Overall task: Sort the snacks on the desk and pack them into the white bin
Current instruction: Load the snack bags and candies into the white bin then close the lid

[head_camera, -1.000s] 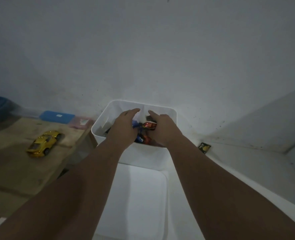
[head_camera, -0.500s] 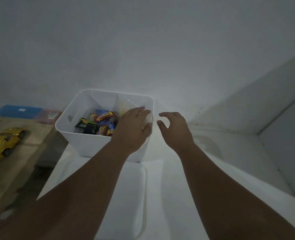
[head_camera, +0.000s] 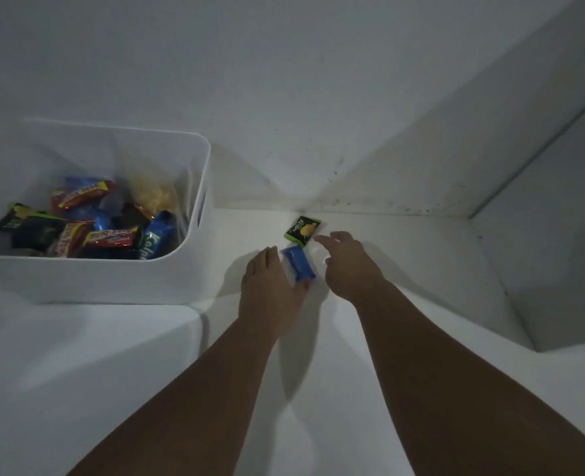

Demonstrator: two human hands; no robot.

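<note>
A white worktop (head_camera: pixel 112 372) fills the lower frame and meets a pale wall along the upper half. At the left edge of the frame stands the white bin (head_camera: pixel 195 214), its rim rounded, its floor covered with a jumble of snack packets (head_camera: pixel 88 221) in red, blue, black and green wrappers, with a clear bag of yellowish chips toward its far side. A flat white lid or tray (head_camera: pixel 78 355) lies on the worktop just in front of the bin.

Right of the bin, near the centre of the frame, both bare forearms reach in from the bottom. The left hand (head_camera: pixel 270 290) rests on the worktop, its grip narrow, thumb and fingers touching a small blue packet (head_camera: pixel 299 264); whether it is clamped or merely touched cannot be told. The right hand (head_camera: pixel 349 266) hovers with fingers spread wide, holding nothing, its fingertips just beside a green-and-black packet (head_camera: pixel 302 229) lying flat close to the wall.
</note>
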